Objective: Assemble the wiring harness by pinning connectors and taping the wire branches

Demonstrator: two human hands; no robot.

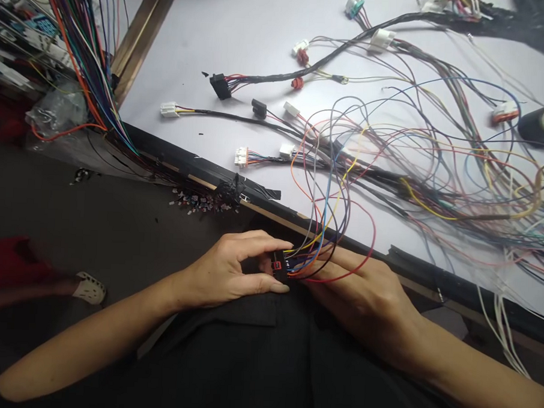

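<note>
My left hand [233, 265] pinches a black connector [279, 265] with a red part on its face, thumb below and index finger above. Several coloured wires run from the connector's right side and loop up over the table edge. Close by on the right, my right hand [358, 286] has its fingers closed around or behind these wires [303, 262]; its fingertips are partly hidden by them. Both hands are above my dark-clothed lap, just below the table's front edge.
The white table [180, 43] bears a wire harness [277, 78] with black, white and red connectors. A dark tape roll [543, 124] lies at the right. Wire bundles [86, 57] hang at the left. Another person's foot in a light shoe [90, 288] shows at lower left.
</note>
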